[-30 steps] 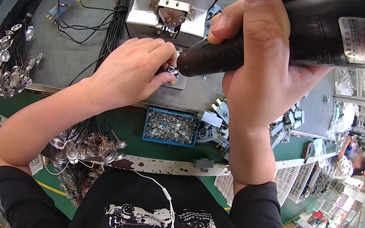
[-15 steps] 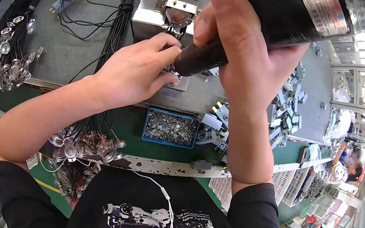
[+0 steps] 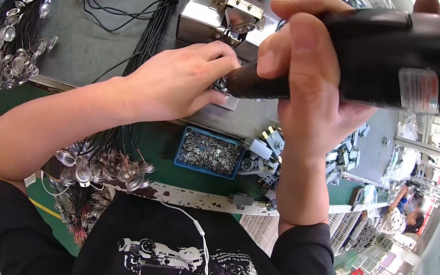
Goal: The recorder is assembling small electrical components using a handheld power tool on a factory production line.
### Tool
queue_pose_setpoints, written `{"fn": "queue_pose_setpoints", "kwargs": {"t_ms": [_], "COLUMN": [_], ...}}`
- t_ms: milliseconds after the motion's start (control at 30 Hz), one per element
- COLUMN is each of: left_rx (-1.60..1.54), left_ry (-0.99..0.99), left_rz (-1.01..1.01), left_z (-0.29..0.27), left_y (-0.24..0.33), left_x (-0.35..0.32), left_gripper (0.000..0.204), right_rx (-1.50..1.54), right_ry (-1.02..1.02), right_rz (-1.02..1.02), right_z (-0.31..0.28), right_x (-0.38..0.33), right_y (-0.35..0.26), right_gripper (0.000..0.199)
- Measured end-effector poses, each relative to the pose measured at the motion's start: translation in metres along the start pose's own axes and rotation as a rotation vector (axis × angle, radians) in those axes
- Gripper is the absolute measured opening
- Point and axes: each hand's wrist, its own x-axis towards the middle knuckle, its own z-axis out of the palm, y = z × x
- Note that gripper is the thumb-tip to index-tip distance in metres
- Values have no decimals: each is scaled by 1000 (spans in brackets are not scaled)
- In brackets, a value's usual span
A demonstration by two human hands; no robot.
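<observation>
Black handheld tool [image 3: 375, 52], 1: gripped in right hand [image 3: 315, 89], tip at 3 o'clock from left hand [image 3: 183, 78], curled, contents hidden. Blue parts tray [image 3: 204, 171], 1: left hand's 5 o'clock.

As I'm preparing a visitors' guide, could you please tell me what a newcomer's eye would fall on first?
Probably the large black tool in the right hand, upper right, its narrow end close by the left hand near centre. Next, likely the shiny round discs at far left and the blue tray of small metal parts below centre.
</observation>
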Motion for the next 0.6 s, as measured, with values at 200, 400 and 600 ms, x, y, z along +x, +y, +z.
{"fn": "queue_pose_setpoints", "kwargs": {"t_ms": [200,400,600], "left_rx": [16,-9,-248], "left_ry": [-151,-231,432], "left_rz": [86,71,-203], "left_z": [-16,-33,-85], "left_y": [-4,4,-45], "left_x": [10,5,14], "left_gripper": [37,40,28], "right_rx": [63,-436,-987], "right_ry": [156,45,0], "right_rz": [-88,59,-725], "right_z": [4,-55,-101], "right_x": [2,27,0], "right_y": [-2,5,29], "right_gripper": [24,51,33]}}
